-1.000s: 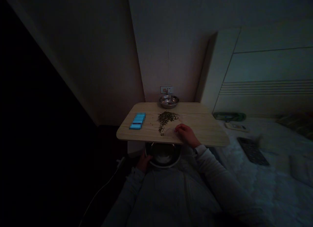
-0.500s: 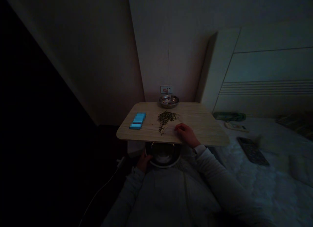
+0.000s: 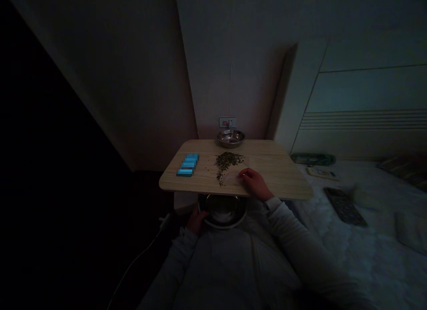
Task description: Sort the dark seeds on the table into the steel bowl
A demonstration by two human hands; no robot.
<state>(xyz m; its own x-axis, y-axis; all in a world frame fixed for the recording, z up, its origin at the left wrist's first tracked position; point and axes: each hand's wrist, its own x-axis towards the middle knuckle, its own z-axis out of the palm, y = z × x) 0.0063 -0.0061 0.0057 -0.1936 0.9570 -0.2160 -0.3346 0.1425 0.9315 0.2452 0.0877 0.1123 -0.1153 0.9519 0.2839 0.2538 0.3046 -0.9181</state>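
A pile of small dark beans (image 3: 226, 162) lies in the middle of a light wooden table (image 3: 280, 176). My right hand (image 3: 254, 182) rests on the table just right of the pile's near end, fingers curled, touching a thin pale card-like piece (image 3: 232, 178). My left hand (image 3: 196, 219) holds the rim of a steel bowl (image 3: 222, 210) below the table's near edge, in my lap. A second steel bowl (image 3: 230, 137) stands at the table's far edge. The room is very dark.
A stack of blue cards (image 3: 188, 164) lies on the table's left part. A wall socket (image 3: 227, 122) sits behind the far bowl. A bed (image 3: 367, 230) with a dark flat object (image 3: 343, 206) is to the right. A white cable (image 3: 140, 256) runs down left.
My right hand has crept slightly toward the bean pile with the pale piece. The left hand and the bowls stay where they were.
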